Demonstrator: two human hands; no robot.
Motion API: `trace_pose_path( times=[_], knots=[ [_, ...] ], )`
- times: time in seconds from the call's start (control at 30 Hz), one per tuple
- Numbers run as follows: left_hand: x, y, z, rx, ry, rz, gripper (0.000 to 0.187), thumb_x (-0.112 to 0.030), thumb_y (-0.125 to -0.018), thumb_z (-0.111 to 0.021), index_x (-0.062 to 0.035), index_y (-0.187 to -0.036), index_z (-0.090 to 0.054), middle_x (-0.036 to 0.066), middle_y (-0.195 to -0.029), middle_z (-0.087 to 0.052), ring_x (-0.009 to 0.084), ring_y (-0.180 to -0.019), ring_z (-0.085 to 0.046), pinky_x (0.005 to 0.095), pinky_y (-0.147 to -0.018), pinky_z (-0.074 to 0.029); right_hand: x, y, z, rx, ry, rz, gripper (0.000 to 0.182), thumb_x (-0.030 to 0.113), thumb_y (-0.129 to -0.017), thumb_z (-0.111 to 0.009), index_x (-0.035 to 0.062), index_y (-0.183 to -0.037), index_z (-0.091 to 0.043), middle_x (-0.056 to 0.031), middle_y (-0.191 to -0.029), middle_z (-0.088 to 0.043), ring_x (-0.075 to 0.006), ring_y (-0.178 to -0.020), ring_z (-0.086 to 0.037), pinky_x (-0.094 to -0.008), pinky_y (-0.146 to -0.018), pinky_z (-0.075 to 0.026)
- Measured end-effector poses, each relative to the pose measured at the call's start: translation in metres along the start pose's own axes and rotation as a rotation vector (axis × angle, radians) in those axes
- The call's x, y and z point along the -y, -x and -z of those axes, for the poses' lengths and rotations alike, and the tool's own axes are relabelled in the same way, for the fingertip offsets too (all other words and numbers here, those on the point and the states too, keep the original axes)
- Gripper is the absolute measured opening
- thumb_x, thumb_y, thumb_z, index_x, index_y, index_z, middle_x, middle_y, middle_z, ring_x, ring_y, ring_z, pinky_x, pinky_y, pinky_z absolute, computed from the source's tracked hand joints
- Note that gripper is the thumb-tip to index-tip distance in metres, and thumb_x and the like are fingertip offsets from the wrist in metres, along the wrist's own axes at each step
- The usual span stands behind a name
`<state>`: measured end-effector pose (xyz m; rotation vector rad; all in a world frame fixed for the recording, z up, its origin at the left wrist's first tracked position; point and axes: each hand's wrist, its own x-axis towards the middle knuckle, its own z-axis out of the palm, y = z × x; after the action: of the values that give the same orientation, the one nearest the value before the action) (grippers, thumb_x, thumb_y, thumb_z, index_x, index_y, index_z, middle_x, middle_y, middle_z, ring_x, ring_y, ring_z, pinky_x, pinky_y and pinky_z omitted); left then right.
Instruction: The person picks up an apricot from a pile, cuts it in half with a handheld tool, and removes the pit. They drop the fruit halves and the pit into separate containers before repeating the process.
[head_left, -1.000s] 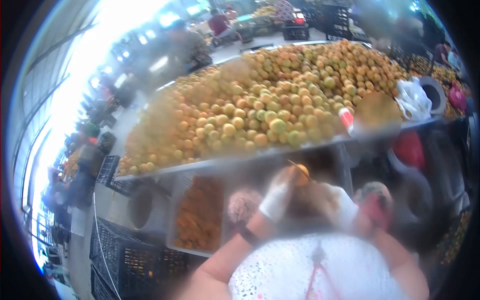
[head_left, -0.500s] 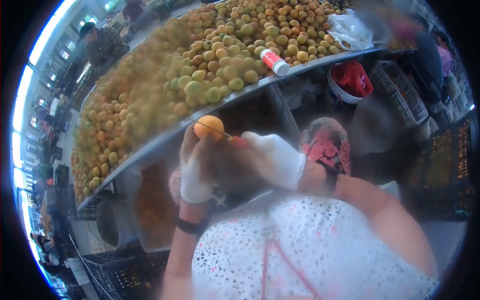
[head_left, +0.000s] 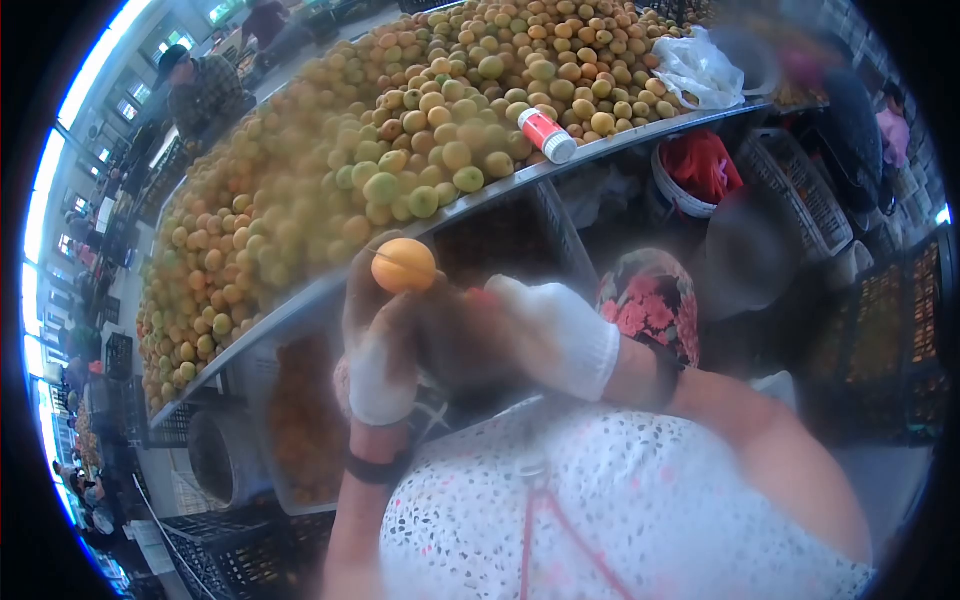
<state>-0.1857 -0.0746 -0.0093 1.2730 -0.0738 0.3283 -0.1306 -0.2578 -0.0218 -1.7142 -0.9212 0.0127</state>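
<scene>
An orange apricot sits in the fingers of my gloved left hand, which are closed around its lower and left side. A thin dark line runs across the front of the fruit. My right hand, in a white glove soiled brown at the fingers, is closed just right of the fruit. Between its fingers shows a red knife handle; a blurry patch hides most of the grip. Beyond both hands runs the metal edge of a table heaped with apricots.
A red-and-white bottle lies at the table edge, with a clear plastic bag to its right. Below are a bucket with red cloth, a grey crate and a tub of orange fruit. A person stands across the table.
Both hands have moved slightly down, and the left with the apricot also to the left. The knife blade, clearly seen across the fruit before, now shows only as a thin line.
</scene>
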Motion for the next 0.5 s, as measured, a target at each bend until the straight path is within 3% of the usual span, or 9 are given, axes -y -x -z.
trace_pose_path(
  times=[0.17, 0.5],
  knots=[
    [-0.007, 0.000, -0.004, -0.047, -0.115, -0.023, 0.055, -0.021, -0.093, -0.057, 0.0028, -0.139, -0.039, 0.017, -0.112, -0.060, 0.0256, -0.105, -0.062, 0.0388, -0.096, -0.048, -0.001, -0.002, 0.004, 0.050, 0.126, 0.020, 0.022, 0.027, -0.098, -0.058, 0.0055, -0.097, -0.057, -0.0207, -0.072, -0.063, -0.0406, -0.069, -0.065, -0.0442, -0.056, -0.049],
    [-0.006, -0.005, -0.014, 0.002, 0.019, -0.047, 0.053, -0.034, -0.096, -0.053, 0.0052, -0.131, -0.046, 0.021, -0.108, -0.062, 0.0304, -0.110, -0.061, 0.0412, -0.103, -0.043, 0.007, -0.005, 0.001, 0.045, 0.177, -0.059, 0.022, 0.026, -0.096, -0.059, 0.0042, -0.098, -0.056, -0.0217, -0.069, -0.062, -0.0414, -0.067, -0.064, -0.0476, -0.056, -0.048]
  ],
)
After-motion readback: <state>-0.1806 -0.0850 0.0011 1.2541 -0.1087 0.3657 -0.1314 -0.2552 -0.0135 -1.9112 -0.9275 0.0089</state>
